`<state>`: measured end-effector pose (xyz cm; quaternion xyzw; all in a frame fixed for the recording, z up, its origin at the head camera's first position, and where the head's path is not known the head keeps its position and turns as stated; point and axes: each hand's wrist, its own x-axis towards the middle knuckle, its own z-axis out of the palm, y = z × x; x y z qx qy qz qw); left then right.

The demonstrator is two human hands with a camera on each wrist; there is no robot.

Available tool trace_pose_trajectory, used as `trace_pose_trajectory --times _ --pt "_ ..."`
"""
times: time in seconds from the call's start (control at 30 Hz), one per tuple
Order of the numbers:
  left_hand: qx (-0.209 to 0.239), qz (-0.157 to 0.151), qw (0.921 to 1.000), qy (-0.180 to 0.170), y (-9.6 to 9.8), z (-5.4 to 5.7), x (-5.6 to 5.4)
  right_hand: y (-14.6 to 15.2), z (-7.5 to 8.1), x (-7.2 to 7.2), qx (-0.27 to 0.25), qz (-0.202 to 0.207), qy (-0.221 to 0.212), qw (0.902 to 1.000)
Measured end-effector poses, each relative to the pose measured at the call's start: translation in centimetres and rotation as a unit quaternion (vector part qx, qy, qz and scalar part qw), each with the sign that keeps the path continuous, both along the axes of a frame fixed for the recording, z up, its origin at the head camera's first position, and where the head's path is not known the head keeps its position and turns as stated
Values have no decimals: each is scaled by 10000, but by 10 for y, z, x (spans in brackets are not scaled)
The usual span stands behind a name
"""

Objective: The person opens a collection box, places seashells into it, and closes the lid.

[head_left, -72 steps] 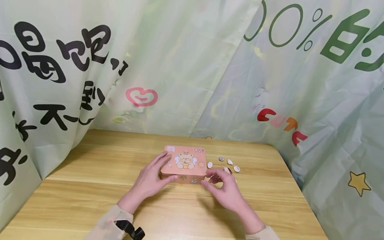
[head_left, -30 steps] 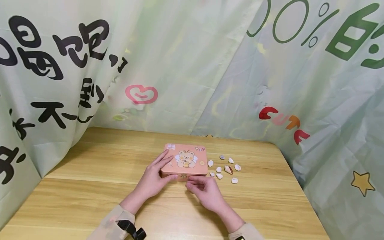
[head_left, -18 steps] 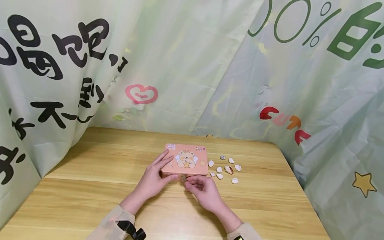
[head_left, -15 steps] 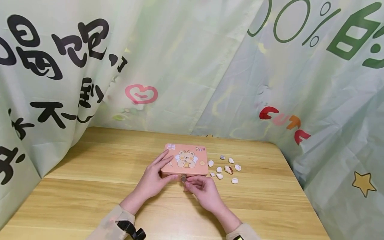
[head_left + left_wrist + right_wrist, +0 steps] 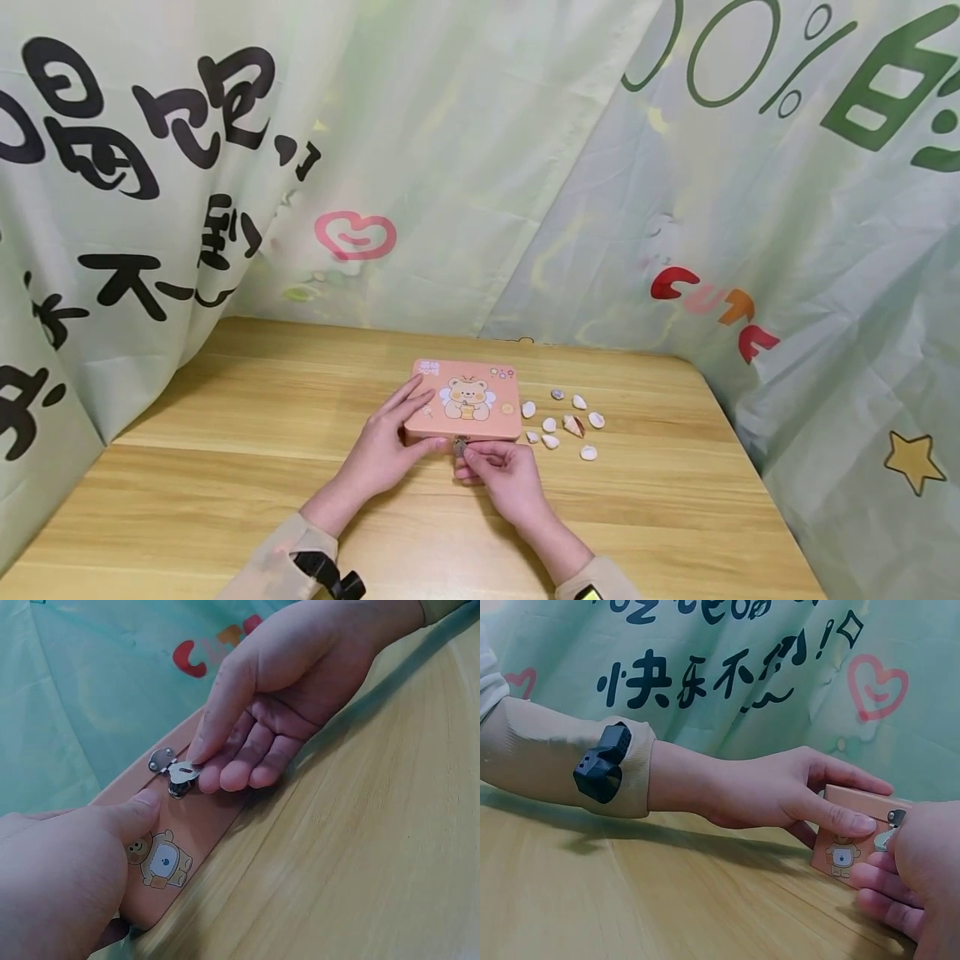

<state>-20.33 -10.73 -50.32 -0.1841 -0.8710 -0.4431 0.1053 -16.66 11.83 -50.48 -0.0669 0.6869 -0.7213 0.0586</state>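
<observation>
A pink tin box (image 5: 465, 400) with a winged bear on its lid lies on the wooden table, lid down. My left hand (image 5: 382, 442) holds its left end, fingers over the lid and thumb against the front wall. At the middle of that front wall is a metal clasp (image 5: 182, 772), its flap tilted outward from the box. My right hand (image 5: 506, 479) pinches the flap between thumb and forefinger, and the other fingers curl loosely below. In the right wrist view my right hand hides much of the clasp and the box's right part.
Several small white seashells (image 5: 550, 425) and a brownish spiral shell (image 5: 573, 426) lie to the right of the box. Printed pale green curtains (image 5: 450, 167) hang behind and beside the wooden table (image 5: 300, 392). A black wrist camera (image 5: 602, 765) is strapped at the left sleeve.
My right hand has moved left from the box's right front corner to the clasp and pinches its flap, now swung outward. My left hand has stayed on the box.
</observation>
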Motion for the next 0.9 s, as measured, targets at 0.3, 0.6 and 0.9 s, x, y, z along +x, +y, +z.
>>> trace_pose_trajectory --times 0.3,0.6,0.9 --pt "-202 0 9997 127 -1 -2 -1 -1 6 3 56 -19 39 10000" --pt "-116 89 9999 45 -3 -2 -1 -1 17 4 -16 -51 -31 10000" --pt "-39 124 9999 -98 -4 5 -1 -1 25 3 -35 -111 148 9998"
